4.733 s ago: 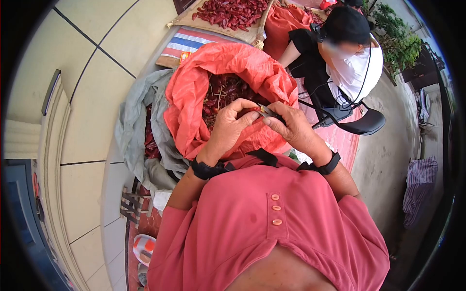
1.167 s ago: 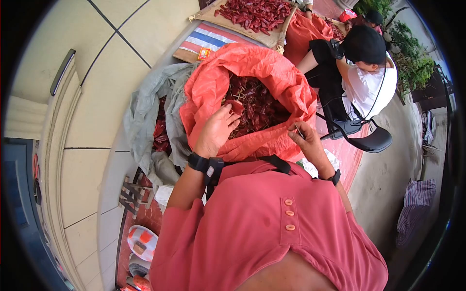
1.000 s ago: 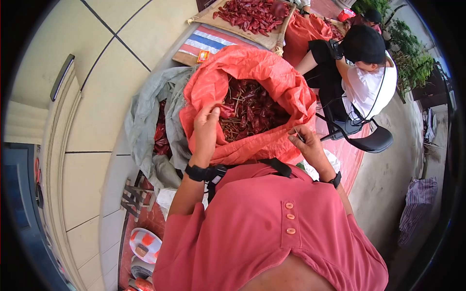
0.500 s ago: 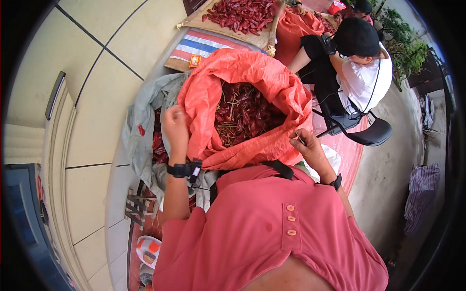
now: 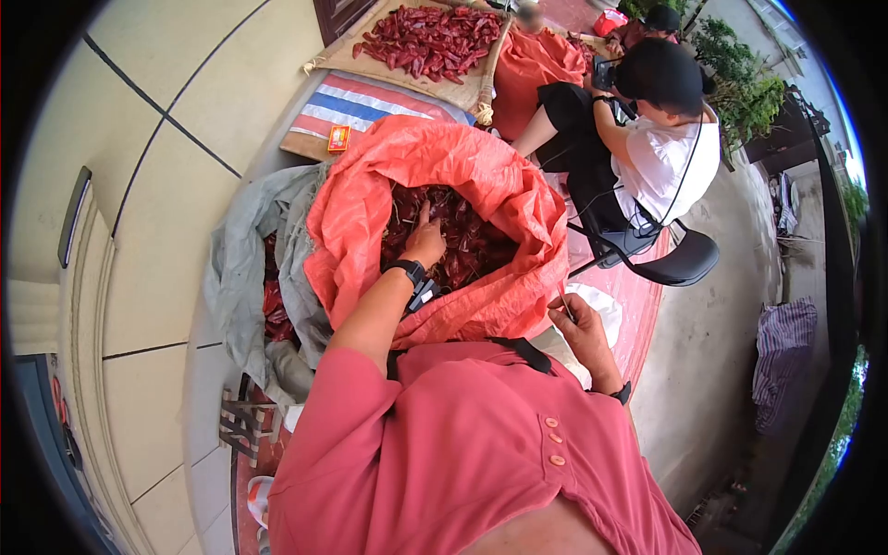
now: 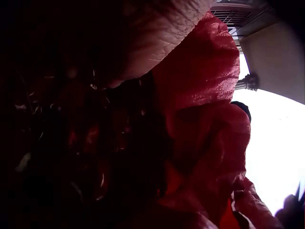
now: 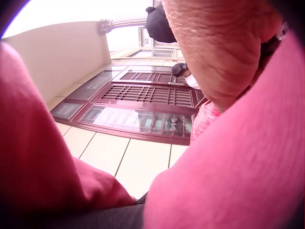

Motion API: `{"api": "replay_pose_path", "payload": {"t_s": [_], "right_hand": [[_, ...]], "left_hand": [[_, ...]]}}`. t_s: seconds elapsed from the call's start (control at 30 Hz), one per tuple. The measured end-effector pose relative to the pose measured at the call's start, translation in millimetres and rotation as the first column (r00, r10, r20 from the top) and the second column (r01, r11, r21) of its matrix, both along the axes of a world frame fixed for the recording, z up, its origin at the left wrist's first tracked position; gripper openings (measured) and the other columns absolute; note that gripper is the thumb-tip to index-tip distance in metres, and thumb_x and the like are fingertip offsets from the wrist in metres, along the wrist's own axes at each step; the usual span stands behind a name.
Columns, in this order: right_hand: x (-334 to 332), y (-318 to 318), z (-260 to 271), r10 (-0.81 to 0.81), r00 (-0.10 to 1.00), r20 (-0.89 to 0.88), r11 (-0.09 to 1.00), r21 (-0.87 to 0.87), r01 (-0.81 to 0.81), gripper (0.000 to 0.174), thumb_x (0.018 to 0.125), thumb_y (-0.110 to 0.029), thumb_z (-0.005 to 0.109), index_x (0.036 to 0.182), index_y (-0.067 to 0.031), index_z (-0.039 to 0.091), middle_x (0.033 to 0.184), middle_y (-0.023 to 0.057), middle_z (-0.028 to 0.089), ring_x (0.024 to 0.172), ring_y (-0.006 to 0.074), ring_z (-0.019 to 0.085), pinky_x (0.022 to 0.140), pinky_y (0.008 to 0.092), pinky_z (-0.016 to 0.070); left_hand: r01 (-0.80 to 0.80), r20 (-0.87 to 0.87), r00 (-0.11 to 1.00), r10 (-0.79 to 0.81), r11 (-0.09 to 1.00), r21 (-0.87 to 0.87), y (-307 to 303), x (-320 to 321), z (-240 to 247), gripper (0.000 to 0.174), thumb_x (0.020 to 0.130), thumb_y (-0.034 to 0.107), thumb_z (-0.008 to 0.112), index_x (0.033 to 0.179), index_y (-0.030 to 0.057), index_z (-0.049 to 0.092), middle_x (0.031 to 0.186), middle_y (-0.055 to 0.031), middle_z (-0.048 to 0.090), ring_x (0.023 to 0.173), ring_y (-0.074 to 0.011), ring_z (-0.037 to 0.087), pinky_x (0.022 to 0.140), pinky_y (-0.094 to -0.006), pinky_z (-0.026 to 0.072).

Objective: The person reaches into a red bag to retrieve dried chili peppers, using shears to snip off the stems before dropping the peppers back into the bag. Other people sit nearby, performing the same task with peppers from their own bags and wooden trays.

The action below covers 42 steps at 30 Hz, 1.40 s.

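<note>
My left hand (image 5: 425, 244) reaches down inside the red sack (image 5: 350, 220) in the head view, one finger extended over the dried red chilies (image 5: 462, 242); its other fingertips are hidden. The left wrist view shows part of the hand (image 6: 157, 43) close above dark chilies, beside the red sack wall (image 6: 205, 71). Outside the sack's near right rim, my right hand (image 5: 585, 337) pinches a thin metal tool (image 5: 567, 308). Only the heel of the right hand (image 7: 219, 47) shows in the right wrist view, its fingers out of sight.
A grey sack (image 5: 242, 250) holding chilies stands left of the red one. Beyond are a striped sheet (image 5: 356, 100) and a tray of chilies (image 5: 430, 42). A person in a white top (image 5: 671, 157) sits at the right. A small wooden stool (image 5: 242, 424) is at the lower left.
My left hand has moved from over the grey sack into the red sack; a chili it held earlier is no longer in view. The right hand still pinches the tool. The head view has shifted.
</note>
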State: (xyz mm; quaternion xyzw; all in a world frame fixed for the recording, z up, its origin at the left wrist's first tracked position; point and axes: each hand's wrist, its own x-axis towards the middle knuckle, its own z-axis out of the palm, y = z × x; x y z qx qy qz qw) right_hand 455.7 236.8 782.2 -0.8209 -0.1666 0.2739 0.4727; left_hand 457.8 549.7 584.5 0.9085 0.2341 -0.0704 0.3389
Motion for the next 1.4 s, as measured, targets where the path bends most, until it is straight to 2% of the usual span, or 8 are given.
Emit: {"api": "replay_pose_path", "payload": {"t_s": [0.17,0.47,0.67,0.93,0.97,1.03,1.27,1.4], "right_hand": [[0.0,-7.8,-6.3,-0.045,0.999,-0.018,0.999,0.028,0.045,0.011,0.090,-0.009,0.063,0.096,-0.0014,0.060,0.077,-0.0033,0.050,0.071,0.0059,0.044,0.064,0.0218,0.0385],[5.9,28.6,-4.2,0.144,0.989,-0.020,0.989,0.028,-0.144,0.014,0.090,-0.010,0.064,0.100,-0.0023,0.059,0.079,-0.0033,0.053,0.073,0.0058,0.046,0.067,0.0208,0.0400],[5.1,26.3,-5.0,0.177,0.984,0.012,0.984,0.008,-0.177,0.012,0.089,-0.010,0.064,0.098,-0.0028,0.060,0.077,-0.0019,0.053,0.071,0.0058,0.046,0.065,0.0216,0.0405],[-1.7,-12.1,5.6,-0.040,0.999,-0.024,0.999,0.008,0.040,0.010,0.090,-0.009,0.063,0.095,-0.0016,0.059,0.074,-0.0050,0.048,0.068,0.0049,0.042,0.061,0.0209,0.0364],[-2.6,-15.9,6.0,-0.050,0.999,-0.016,0.999,0.010,0.050,0.009,0.090,-0.009,0.063,0.095,-0.0018,0.059,0.074,-0.0052,0.048,0.068,0.0048,0.041,0.060,0.0208,0.0361],[0.3,-18.2,7.2,-0.047,0.999,-0.005,0.999,0.008,0.047,0.010,0.090,-0.009,0.063,0.095,-0.0021,0.059,0.073,-0.0063,0.046,0.067,0.0041,0.039,0.059,0.0197,0.0338],[18.8,18.7,6.4,-0.015,1.000,-0.022,0.983,0.181,0.018,0.010,0.090,-0.012,0.064,0.095,-0.0037,0.061,0.069,-0.0073,0.043,0.060,0.0030,0.035,0.053,0.0198,0.0299],[28.3,78.7,20.9,0.098,0.994,0.051,0.974,0.199,-0.106,0.019,0.088,-0.014,0.066,0.103,-0.0032,0.064,0.072,-0.0062,0.047,0.065,0.0028,0.041,0.057,0.0200,0.0357]], "left_hand": [[-0.043,0.594,0.791,0.149,0.981,-0.188,0.6,-15.6,16.5,0.048,0.078,0.003,0.061,0.124,-0.0027,0.051,0.128,-0.0171,0.045,0.116,-0.0329,0.050,0.101,-0.0363,0.0409],[-0.231,0.395,0.825,0.404,0.880,-0.416,10.7,-27.0,3.2,0.032,0.084,0.006,0.057,0.116,-0.0006,0.056,0.113,-0.0232,0.060,0.108,-0.0373,0.057,0.094,-0.0426,0.0451],[-0.169,0.381,0.897,0.224,0.971,-0.171,2.0,12.0,0.5,0.055,0.080,0.006,0.057,0.131,-0.0052,0.040,0.125,-0.0310,0.049,0.119,-0.0411,0.049,0.102,-0.0431,0.0412],[-0.236,0.216,0.949,0.229,0.972,0.009,-9.5,6.9,-8.5,0.052,0.073,-0.002,0.066,0.123,-0.0004,0.051,0.132,-0.0272,0.038,0.110,-0.0418,0.053,0.097,-0.0415,0.0456],[-0.394,0.090,0.876,0.474,0.811,-0.431,-12.8,5.2,-1.5,0.047,0.074,-0.001,0.067,0.119,0.0012,0.055,0.131,-0.0248,0.040,0.107,-0.0402,0.055,0.094,-0.0414,0.0467],[-0.245,0.184,0.948,0.259,0.965,-0.093,-13.7,-5.4,16.5,0.032,0.077,0.012,0.070,0.108,0.0050,0.063,0.123,-0.0165,0.053,0.101,-0.0356,0.058,0.085,-0.0412,0.0490],[-0.183,0.571,0.817,0.078,0.975,0.129,-22.0,-31.1,106.0,0.027,0.081,0.025,0.068,0.101,0.0076,0.066,0.102,-0.0100,0.065,0.099,-0.0287,0.058,0.082,-0.0391,0.0467],[-0.019,0.674,0.688,0.269,0.935,-0.355,-42.9,-42.8,130.4,0.026,0.090,0.019,0.061,0.109,0.0014,0.063,0.095,-0.0115,0.067,0.090,-0.0220,0.062,0.078,-0.0344,0.0488]]}}
